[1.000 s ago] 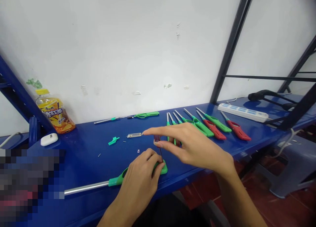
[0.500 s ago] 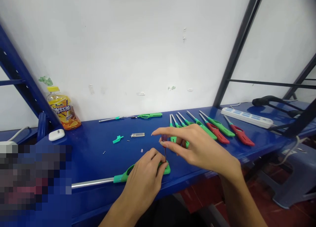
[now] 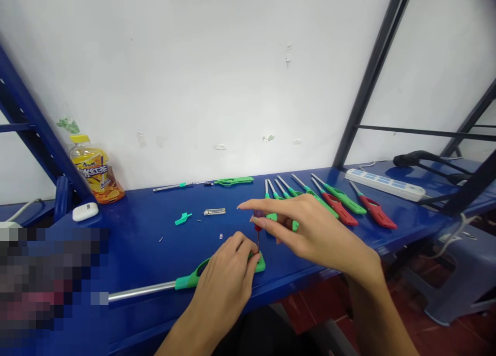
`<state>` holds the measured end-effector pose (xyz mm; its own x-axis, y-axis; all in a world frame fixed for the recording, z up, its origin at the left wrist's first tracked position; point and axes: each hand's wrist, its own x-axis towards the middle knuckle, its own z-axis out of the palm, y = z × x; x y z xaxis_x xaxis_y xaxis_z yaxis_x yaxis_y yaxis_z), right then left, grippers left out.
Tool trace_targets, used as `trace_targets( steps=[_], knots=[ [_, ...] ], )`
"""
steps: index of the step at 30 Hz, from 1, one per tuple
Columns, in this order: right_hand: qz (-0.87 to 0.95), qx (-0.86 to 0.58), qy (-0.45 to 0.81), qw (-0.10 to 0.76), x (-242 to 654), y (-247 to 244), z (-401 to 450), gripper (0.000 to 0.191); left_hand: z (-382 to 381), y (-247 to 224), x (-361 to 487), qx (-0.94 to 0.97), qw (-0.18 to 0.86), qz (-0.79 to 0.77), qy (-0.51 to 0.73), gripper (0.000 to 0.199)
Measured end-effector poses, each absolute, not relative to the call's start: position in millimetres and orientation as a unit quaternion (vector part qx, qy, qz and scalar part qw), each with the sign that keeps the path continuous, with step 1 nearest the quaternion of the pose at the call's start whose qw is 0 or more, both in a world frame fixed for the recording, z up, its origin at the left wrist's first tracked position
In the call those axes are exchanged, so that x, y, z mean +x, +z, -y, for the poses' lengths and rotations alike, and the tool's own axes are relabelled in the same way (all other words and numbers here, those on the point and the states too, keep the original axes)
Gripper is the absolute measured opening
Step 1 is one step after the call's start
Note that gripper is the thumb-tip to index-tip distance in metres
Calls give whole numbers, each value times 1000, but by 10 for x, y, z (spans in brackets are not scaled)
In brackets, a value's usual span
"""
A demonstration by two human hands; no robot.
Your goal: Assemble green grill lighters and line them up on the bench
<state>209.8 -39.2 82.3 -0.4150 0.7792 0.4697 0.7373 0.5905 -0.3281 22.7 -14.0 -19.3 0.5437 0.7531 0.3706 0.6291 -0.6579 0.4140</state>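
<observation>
My left hand [image 3: 228, 271] is closed over a green gas lighter [image 3: 189, 280] lying on the blue table near its front edge. The lighter's long metal tube points left, and its green end shows past my fingertips. Above that end, my right hand [image 3: 298, 224] pinches the dark red handle of a screwdriver [image 3: 258, 226]. Its thin shaft stands upright, the tip down at the lighter by my left fingertips; the exact contact is hidden. Beyond my hands lie a teal trigger piece [image 3: 183, 218], a small clear and metal cartridge [image 3: 214, 212] and a tiny pale part [image 3: 220, 236].
Several green and red lighters [image 3: 341, 211] lie in a row at the right, before a white power strip [image 3: 383, 184]. An opened lighter shell [image 3: 234, 181] rests by the wall. A drink bottle [image 3: 96, 172] and white earphone case [image 3: 85, 212] stand at the left.
The view has shifted slightly, so everything sits a little further left. Both hands keep nearly the same pose, with the screwdriver still upright at the lighter.
</observation>
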Motion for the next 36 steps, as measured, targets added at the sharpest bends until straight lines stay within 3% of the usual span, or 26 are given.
trace_targets(
  steps=[17,36],
  knots=[
    [836,-469,21,283,2048,789,416,37,200,-179,267,877,51,-417,232,16],
    [842,-454,-11,291,2105,634,270,38,233,-96,225,862,123,-438,225,15]
  ],
)
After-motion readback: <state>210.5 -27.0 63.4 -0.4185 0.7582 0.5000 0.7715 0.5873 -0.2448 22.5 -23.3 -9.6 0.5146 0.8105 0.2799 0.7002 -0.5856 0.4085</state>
